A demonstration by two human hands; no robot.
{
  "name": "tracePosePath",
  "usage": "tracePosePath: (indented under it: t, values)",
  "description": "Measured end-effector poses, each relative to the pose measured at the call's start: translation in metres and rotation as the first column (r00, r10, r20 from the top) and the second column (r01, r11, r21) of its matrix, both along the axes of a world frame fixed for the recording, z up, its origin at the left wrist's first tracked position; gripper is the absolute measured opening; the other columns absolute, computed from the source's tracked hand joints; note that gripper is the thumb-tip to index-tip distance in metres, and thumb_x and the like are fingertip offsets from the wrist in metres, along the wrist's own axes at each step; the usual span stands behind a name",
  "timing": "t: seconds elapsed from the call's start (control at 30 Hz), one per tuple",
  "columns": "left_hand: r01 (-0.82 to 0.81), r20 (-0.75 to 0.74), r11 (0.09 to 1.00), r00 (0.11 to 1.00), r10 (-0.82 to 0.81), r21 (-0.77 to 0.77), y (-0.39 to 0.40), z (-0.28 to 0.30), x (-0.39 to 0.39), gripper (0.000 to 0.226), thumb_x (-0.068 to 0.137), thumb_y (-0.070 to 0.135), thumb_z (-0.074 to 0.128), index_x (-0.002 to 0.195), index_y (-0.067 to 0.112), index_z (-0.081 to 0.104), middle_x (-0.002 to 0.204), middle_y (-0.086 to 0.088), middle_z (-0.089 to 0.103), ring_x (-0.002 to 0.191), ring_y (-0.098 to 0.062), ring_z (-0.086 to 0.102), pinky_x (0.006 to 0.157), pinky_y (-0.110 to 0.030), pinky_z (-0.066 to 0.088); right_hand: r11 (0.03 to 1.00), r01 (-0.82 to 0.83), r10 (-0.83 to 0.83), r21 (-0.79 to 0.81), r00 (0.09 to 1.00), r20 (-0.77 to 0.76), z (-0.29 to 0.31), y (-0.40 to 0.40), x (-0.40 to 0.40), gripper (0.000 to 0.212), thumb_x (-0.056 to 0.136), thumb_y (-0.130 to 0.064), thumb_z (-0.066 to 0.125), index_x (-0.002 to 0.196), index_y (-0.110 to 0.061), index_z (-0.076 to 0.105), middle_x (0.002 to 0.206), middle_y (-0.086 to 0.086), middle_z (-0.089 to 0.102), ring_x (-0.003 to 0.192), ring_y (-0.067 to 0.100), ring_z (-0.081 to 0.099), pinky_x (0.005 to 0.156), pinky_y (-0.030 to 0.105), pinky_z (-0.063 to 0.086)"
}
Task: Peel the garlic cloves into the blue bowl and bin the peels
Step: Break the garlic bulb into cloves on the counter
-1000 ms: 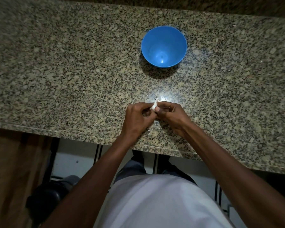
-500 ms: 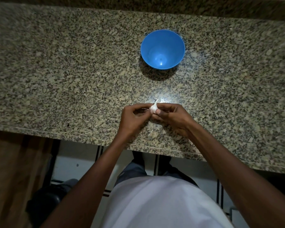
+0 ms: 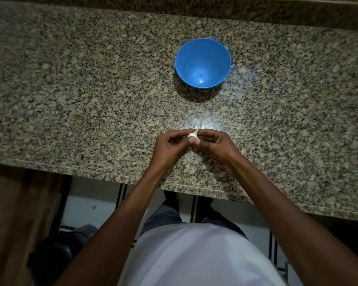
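Speckled granite countertop (image 3: 74,96), blue bowl (image 3: 203,62) upright on it toward the back.

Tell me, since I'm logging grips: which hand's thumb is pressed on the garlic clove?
The right hand: its thumb lies against the garlic clove; the left hand meets it with fingertips.

Most of a small white garlic clove (image 3: 192,136) is covered by the fingertips of the left hand (image 3: 170,148) and the right hand (image 3: 214,147), so only its top and a thin wisp of skin show. Whether any skin is already off is too small to tell. The palms of both hands face down and are hidden. The granite counter (image 3: 91,89) runs out of view at the left, right and top edges, and its far left part is blurred. A dark round object (image 3: 56,254) on the floor at lower left is too dim to identify. The white shirt (image 3: 194,259) is cut off by the bottom edge.
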State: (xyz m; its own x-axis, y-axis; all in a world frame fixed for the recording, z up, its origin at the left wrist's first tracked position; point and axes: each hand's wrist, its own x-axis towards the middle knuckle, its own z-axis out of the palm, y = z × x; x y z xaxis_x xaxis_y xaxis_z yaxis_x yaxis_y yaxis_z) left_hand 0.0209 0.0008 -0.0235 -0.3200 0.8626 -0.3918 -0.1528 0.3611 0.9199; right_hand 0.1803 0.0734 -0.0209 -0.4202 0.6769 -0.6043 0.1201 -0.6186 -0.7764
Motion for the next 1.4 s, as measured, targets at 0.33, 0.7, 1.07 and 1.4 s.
tracePosePath:
  t: [0.33,0.7,1.07,1.4]
  values:
    - [0.023,0.006,1.000,1.000,-0.023,0.005,0.005,0.001,-0.005,0.035,0.087,0.007,0.080,0.121,0.005,0.074,0.121,-0.002,0.073,0.105,-0.003,0.072,0.079,-0.015,0.057,0.993,0.016,-0.028,-0.119,0.994,-0.101,-0.011,0.003,-0.006,0.040,0.088,-0.004,0.079,0.127,0.000,0.071,0.123,0.013,0.076,0.118,0.029,0.071,0.101,0.038,0.059]
    - [0.092,-0.200,0.996,0.976,-0.090,0.000,0.005,-0.004,-0.007,0.033,0.084,0.014,0.084,0.116,0.009,0.076,0.114,0.003,0.075,0.104,-0.003,0.071,0.080,-0.015,0.057,0.979,0.111,-0.125,-0.173,0.990,-0.073,-0.007,-0.003,-0.003,0.035,0.089,0.008,0.072,0.123,0.013,0.066,0.115,0.022,0.075,0.091,0.020,0.078,0.084,0.029,0.064]
    - [-0.017,-0.134,0.999,0.991,0.020,0.029,-0.001,-0.010,-0.005,0.034,0.081,0.009,0.085,0.114,0.002,0.076,0.109,-0.005,0.078,0.101,-0.014,0.075,0.078,-0.022,0.060,1.000,0.010,-0.010,-0.025,1.000,0.013,-0.014,0.008,-0.007,0.033,0.079,0.004,0.084,0.111,0.010,0.074,0.108,0.020,0.078,0.103,0.035,0.076,0.086,0.038,0.064]
    - [0.011,0.031,0.999,0.999,-0.010,-0.035,0.002,-0.011,-0.015,0.033,0.086,0.002,0.080,0.119,0.001,0.072,0.110,-0.007,0.078,0.102,-0.017,0.076,0.078,-0.022,0.059,0.992,-0.104,0.107,0.068,0.993,-0.042,-0.015,0.022,-0.001,0.027,0.086,0.002,0.079,0.112,0.007,0.076,0.105,0.015,0.080,0.097,0.028,0.078,0.083,0.033,0.063]
